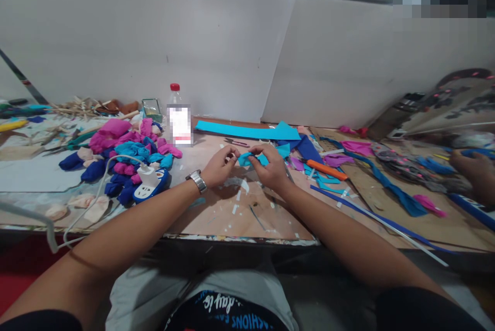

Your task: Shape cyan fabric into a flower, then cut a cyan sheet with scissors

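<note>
My right hand [273, 168] pinches a small, gathered piece of turquoise fabric [245, 159] between thumb and fingers above the tabletop. Close beside its left end is my left hand [221, 167], thumb and fingertips pressed together; whatever lies between them is too small to make out. A metal watch [197, 181] circles the left wrist. Just behind the hands lie thread snips [237, 143] and a long turquoise fabric strip [235, 130]. To the right of my right hand are an orange-handled cutter [328, 170] and turquoise scraps [327, 180].
Bunched pink, turquoise and blue fabric pieces [131, 153] are heaped at left, beside a power strip [150, 185] with a white cable. A red-capped bottle [175, 95] stands behind. At far right, another person's hand [474, 174] is near blue fabric. A white partition [185, 42] closes the back.
</note>
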`<move>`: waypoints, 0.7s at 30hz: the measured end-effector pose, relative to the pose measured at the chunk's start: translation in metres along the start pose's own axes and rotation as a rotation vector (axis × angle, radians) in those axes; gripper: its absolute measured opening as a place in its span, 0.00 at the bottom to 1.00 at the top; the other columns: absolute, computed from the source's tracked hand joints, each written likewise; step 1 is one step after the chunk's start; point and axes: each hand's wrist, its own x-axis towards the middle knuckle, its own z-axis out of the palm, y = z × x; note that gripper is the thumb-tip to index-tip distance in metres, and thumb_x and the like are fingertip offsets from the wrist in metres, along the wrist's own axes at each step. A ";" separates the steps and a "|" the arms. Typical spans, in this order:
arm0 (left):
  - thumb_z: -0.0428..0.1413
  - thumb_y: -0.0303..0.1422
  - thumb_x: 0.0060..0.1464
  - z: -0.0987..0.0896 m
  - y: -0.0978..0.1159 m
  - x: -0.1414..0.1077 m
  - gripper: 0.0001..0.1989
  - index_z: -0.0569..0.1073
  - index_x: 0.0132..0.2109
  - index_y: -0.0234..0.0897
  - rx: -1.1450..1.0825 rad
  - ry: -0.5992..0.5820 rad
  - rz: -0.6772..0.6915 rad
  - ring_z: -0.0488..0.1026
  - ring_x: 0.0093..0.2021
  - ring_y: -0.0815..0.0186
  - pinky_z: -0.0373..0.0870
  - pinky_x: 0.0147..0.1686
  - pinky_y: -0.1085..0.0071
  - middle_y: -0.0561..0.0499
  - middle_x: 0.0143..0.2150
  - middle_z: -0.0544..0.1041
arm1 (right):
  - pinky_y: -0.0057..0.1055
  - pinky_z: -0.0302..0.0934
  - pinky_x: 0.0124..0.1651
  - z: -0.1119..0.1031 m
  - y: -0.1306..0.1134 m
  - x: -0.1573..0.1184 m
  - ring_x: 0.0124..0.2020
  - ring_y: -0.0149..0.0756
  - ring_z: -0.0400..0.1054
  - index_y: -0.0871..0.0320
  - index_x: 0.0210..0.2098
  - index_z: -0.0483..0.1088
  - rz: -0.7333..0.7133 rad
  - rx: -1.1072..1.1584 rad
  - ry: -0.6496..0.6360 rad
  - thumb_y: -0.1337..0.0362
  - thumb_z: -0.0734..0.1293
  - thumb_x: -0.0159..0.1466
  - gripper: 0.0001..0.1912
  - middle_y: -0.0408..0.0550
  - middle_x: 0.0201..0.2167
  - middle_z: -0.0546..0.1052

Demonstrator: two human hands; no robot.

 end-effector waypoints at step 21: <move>0.56 0.36 0.60 0.002 0.005 0.000 0.07 0.72 0.40 0.37 -0.059 0.100 -0.170 0.70 0.38 0.65 0.67 0.42 0.67 0.51 0.37 0.74 | 0.43 0.63 0.49 -0.001 0.000 0.000 0.41 0.44 0.72 0.54 0.40 0.72 0.043 0.000 0.029 0.60 0.69 0.66 0.05 0.48 0.38 0.78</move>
